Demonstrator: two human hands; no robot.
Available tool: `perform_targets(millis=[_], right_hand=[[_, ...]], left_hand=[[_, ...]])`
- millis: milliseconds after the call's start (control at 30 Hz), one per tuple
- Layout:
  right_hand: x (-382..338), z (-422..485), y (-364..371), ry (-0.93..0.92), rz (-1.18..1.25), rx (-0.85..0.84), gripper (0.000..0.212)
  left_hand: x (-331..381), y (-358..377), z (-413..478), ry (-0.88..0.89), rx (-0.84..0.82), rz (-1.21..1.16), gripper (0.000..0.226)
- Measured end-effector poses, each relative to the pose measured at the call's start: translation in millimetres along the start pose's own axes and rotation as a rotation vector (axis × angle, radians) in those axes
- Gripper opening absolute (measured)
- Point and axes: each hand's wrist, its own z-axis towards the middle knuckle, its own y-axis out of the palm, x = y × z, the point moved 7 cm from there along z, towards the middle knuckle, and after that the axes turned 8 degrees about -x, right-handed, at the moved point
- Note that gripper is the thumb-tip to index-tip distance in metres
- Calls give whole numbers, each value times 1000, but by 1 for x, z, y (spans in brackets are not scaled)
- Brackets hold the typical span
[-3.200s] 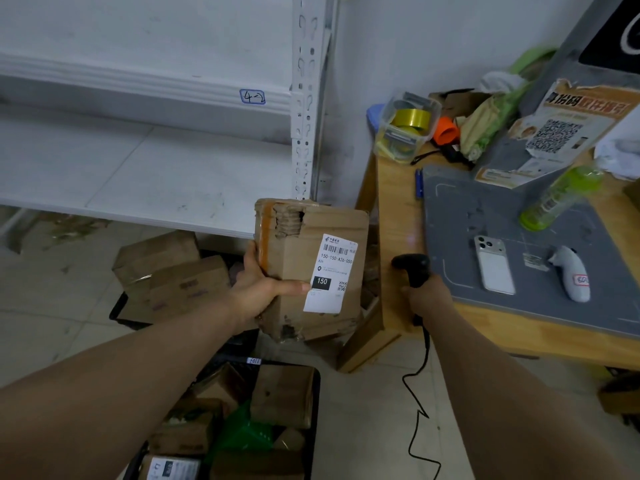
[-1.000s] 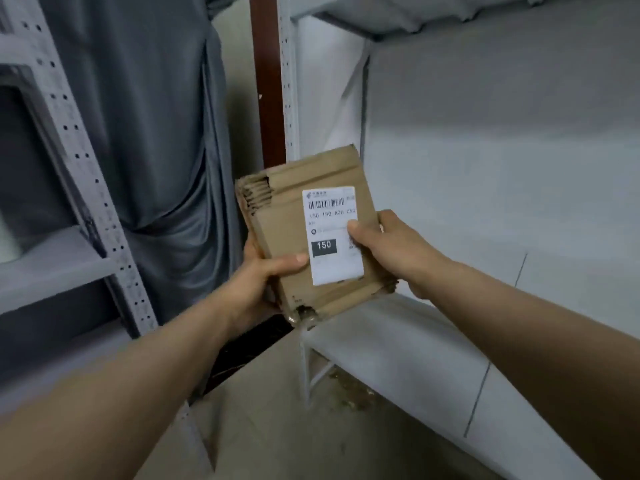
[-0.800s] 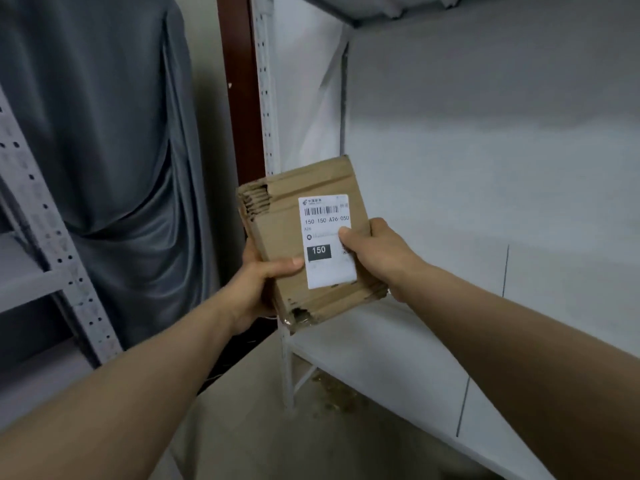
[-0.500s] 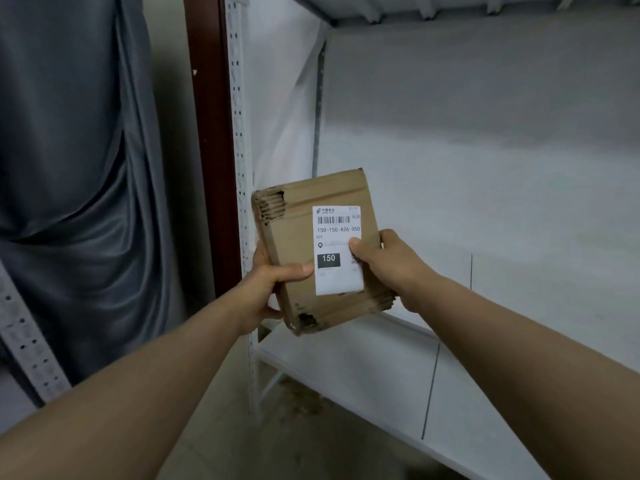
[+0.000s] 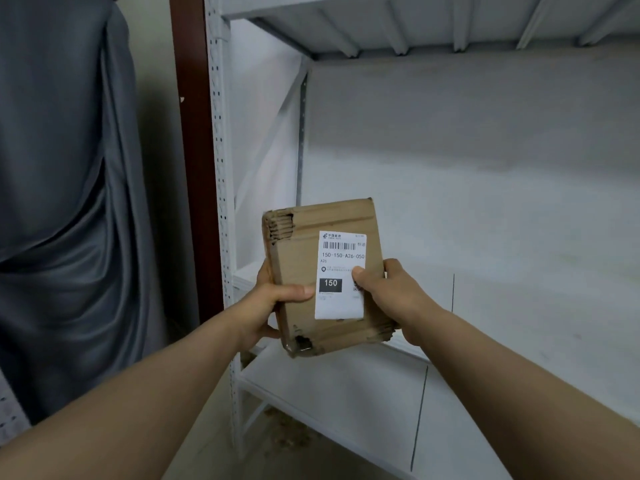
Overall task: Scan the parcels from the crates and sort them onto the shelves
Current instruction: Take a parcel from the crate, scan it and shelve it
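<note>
A worn brown cardboard parcel (image 5: 301, 265) with a white label reading 150 is held upright in front of a white metal shelf unit. My left hand (image 5: 273, 299) grips its left edge, thumb across the front. My right hand (image 5: 388, 292) grips its right edge, thumb pressed on the label. The parcel's corners are crushed and torn. It hangs in the air at the left end of the shelf board (image 5: 519, 306), just in front of it.
A perforated white shelf post (image 5: 221, 202) stands left of the parcel, with a dark red post (image 5: 187, 168) and a grey curtain (image 5: 69, 202) beyond. A lower shelf board (image 5: 346, 403) lies below. An upper shelf (image 5: 415, 22) spans overhead.
Since the scan at the desk, the scanner has left my right hand, which now holds the parcel too. The view has swung right to face the white shelf, with the parcel kept in both hands.
</note>
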Motion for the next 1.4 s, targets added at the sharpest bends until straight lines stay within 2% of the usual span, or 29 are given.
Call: perform_targets(millis=[267,367,500,733,933,1133,1267,1400], right_hand=[[13,-9,-52,15,10,43,46],[11,-5,-74,-10,25,54,47],[2,8,-110,-47,27,58,47],[-23,48,-154,-138,8,56,45],[-31,87,-149,-190,31,20,45],[-44,135,-137,-226,67,30,45],[-49,182,-105,-207,94,4,48],[-53,246,-50,-166,81,-26,68]], left_hand=[[3,55,20,21,-47,-19,99],[16,71,31,50,-44,-9,89],[39,96,52,77,-41,11,101],[81,115,89,170,13,22,107],[95,97,110,201,55,48,94],[115,56,148,170,96,157,98],[120,0,185,108,141,224,66],[112,-67,229,59,202,232,63]])
